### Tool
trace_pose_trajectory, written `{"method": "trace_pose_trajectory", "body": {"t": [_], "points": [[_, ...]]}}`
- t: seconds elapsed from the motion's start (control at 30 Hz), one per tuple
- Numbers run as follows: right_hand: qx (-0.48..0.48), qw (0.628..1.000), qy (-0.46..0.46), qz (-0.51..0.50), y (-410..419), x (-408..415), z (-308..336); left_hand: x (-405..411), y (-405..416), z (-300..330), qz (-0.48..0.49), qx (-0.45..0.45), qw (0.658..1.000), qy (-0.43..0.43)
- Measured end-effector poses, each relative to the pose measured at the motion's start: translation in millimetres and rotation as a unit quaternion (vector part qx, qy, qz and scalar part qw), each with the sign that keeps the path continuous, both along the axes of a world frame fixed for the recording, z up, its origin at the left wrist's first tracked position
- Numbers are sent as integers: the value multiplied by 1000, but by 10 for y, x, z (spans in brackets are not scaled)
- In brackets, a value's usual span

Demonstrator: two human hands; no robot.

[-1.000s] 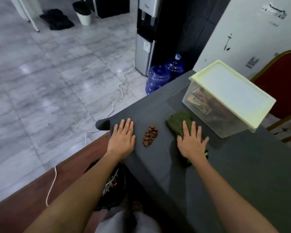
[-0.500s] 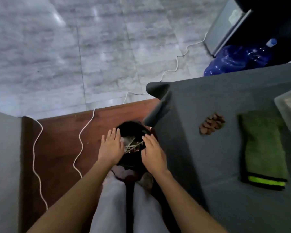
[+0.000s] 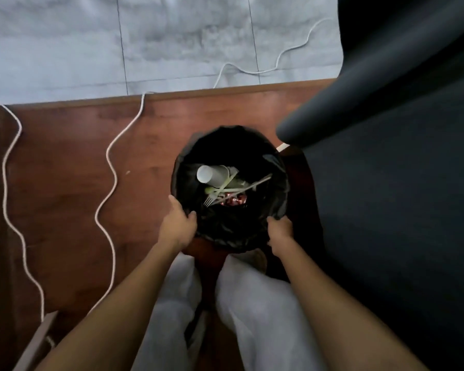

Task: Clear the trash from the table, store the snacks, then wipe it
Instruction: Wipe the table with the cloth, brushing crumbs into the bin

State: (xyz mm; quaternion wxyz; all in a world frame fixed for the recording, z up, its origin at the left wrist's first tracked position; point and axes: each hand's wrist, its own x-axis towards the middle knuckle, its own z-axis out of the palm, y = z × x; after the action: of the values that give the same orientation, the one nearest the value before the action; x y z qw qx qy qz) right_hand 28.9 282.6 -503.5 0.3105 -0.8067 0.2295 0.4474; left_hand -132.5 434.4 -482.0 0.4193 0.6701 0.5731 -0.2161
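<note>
bin (image 3: 229, 145) sitting on floor, frame centre, beside table (image 3: 402, 183) | left hand (image 3: 178, 224), right hand (image 3: 280, 227) both curling over near rim, gripping liner edge | judging: light load, liner slippery, thin; gripping rigid rim, not plastic

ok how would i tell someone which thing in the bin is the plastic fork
Start at the round black-lined trash bin on the brown floor, gripped at its near rim by the left hand and right hand. Inside, below the white paper cup lying on its side, sits the plastic fork. It alone has tines, pointing lower left, beside a red wrapper.
</note>
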Motion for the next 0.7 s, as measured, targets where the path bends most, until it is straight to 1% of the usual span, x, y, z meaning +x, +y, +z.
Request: {"method": "trace_pose_trajectory", "body": {"t": [0.1, 0.2, 0.27, 0.37, 0.4, 0.43, 0.5, 0.53, 0.6, 0.7], "points": [[13, 999, -23, 30, 74, -30, 37, -90, 58, 19, 65, -1, 998, -17], [25, 997, -41, 56, 134, -87, 403, -178, 150, 291, 169, 6, 985, -39], [28, 996, -51, 67, 139, -132, 793, -239, 200, 643, 245, -14, 967, -64], [49, 995, -48, 72, 142, -234, 1416, -367, 247, 1265, 354, -51, 923, -138], [56, 994, -48, 78, 140, -256, 1673, -416, 266, 1517, 368, -64, 914, -161], [62, 993, -49, 86, 142, -267, 1932, -464, 289, 1759, 363, -75, 913, -171], [72, 991, -64, 97, 126, -272, 2473, -535, 307, 2204, 332, -100, 924, -164], [75, 990, -69, 98, 123, -270, 2641, -564, 316, 2325, 323, -115, 926, -158], [83, 987, -98, 95, 33, -242, 3175, -536, 256, 2807, 322, -144, 918, -181], [89, 983, -111, 119, -26, -164, 3620, -408, 197, 3250, 307, -131, 918, -215]]}}
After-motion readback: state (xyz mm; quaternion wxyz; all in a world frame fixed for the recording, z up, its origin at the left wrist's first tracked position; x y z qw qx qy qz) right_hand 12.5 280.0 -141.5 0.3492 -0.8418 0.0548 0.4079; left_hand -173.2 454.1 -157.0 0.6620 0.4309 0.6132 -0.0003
